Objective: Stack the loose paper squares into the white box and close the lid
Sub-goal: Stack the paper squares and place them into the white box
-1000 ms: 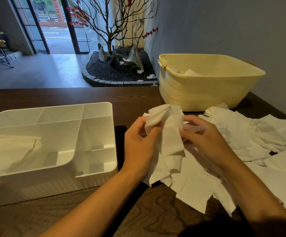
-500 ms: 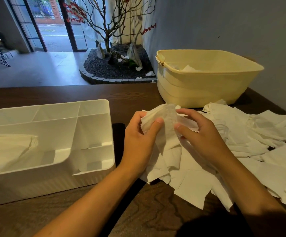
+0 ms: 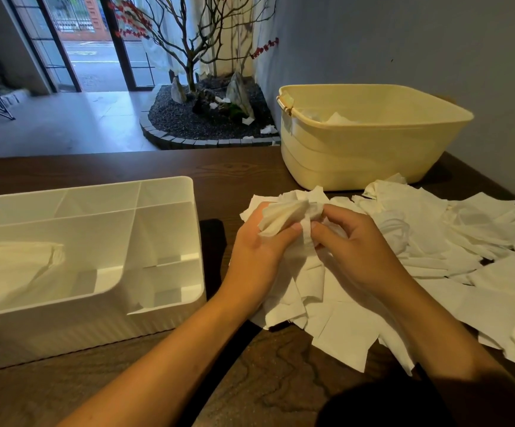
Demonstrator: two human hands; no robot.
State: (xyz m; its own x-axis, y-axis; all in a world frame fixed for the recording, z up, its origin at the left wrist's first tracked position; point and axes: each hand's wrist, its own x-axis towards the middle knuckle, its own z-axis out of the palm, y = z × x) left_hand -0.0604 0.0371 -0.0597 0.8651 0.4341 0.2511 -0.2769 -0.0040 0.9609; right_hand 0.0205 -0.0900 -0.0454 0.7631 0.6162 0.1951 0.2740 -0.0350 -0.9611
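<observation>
A white divided box [image 3: 164, 186] stands open on the left of the dark wooden table, with a stack of paper squares [image 3: 16, 260] lying in its large front-left compartment. No lid is visible. Loose white paper squares [image 3: 434, 235] are spread across the table's right half. My left hand [image 3: 256, 257] grips a crumpled bunch of paper squares [image 3: 284, 215] just above the pile's left edge. My right hand [image 3: 358, 248] pinches the same bunch from the right, thumb and fingers on the paper.
A pale yellow plastic tub [image 3: 373, 149] with some paper inside stands at the back right, against the grey wall. Beyond the table's far edge are a gravel bed with a bare tree [image 3: 207, 115] and glass doors. Bare table [image 3: 250, 380] lies in front.
Both hands have drawn closer together and lowered slightly; the hanging paper bunch is now gathered more tightly between them. The box and tub have not moved.
</observation>
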